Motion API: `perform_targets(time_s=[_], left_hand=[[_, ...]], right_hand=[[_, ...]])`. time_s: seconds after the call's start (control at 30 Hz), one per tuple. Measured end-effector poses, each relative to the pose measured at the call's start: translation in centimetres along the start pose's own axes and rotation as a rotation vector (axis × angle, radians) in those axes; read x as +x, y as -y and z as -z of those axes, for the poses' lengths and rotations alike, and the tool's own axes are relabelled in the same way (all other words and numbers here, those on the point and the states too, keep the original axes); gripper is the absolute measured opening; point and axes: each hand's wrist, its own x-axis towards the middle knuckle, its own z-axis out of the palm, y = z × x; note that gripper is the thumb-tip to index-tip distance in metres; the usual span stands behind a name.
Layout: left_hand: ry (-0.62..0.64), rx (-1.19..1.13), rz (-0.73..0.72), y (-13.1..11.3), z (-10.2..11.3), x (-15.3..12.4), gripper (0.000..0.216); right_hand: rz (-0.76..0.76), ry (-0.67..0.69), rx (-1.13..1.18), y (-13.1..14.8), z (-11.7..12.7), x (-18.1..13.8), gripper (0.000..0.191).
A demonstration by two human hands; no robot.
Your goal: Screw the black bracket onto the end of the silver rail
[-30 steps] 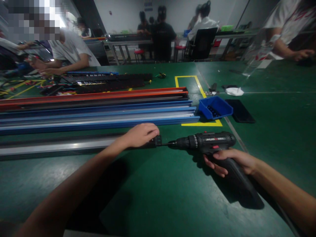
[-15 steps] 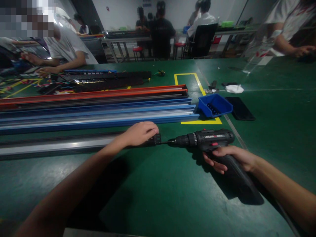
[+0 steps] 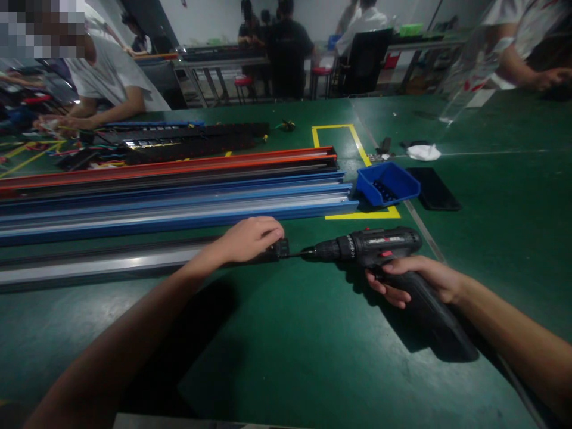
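Observation:
My right hand is wrapped round the grip of a black cordless drill, which lies sideways with its long thin bit pointing left. The bit's tip meets a small black end piece at the right end of a long black and silver metal profile. Over that end my left hand is closed, its fingers bent round the profile and end piece. The palm hides part of the profile, and any screw at the bit's tip is too small to make out.
Behind the profile lie several blue profiles and an orange profile. A blue bin with small dark parts, a black phone-like slab and a white crumpled piece sit farther right. Across the green table, other people work.
The view has tilted slightly, so everything sits a little higher in the picture. Both hands keep their holds, and the bit stays at the end piece.

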Motion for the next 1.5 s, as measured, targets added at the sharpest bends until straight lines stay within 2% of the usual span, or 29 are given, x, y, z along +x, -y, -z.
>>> perform_targets(time_s=[0.77,1.5], left_hand=[[0.009,-0.004,0.015,-0.37,0.21,-0.02,0.042],[0.045,-0.035,0.043,-0.52,0.45,-0.02,0.040]], right_hand=[[-0.023,-0.047,0.063,0.30,-0.71,-0.12,0.031],[-0.052,-0.032,0.108,0.02,0.03,-0.32,0.031]])
